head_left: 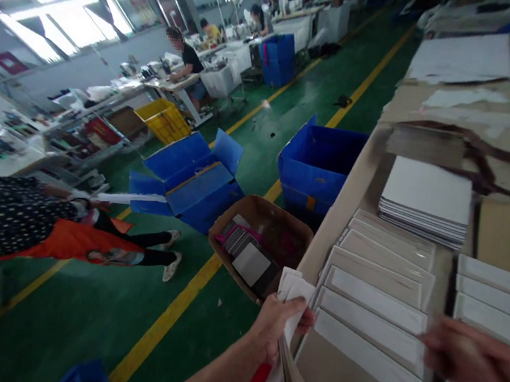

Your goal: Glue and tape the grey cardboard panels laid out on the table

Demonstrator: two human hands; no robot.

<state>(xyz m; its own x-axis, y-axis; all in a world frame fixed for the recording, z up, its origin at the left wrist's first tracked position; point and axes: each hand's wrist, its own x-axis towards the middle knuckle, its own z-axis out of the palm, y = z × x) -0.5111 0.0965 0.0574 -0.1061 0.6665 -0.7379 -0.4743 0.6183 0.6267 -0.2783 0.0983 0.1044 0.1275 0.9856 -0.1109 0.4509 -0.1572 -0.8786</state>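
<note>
My left hand (pixel 272 325) is closed around a bundle of thin white strips (pixel 296 290) at the table's left edge; some grey-beige pieces hang below it. My right hand (pixel 459 356), smeared by motion, is over the right side of the table, beside a row of overlapping beige panels (pixel 358 367) with white bands along their upper edges. Whether it holds anything is too blurred to tell. Beyond the row lies a stack of white-topped boards (pixel 428 192). Another row of white-banded panels (pixel 497 295) runs along the right.
A cardboard box (pixel 293 221) with stacked dark and white pieces stands on the floor left of the table. Blue bins (pixel 312 183) and an open blue box (pixel 203 190) are beyond it. A person in an orange apron (pixel 70 242) stands at the left; others sit at machines behind.
</note>
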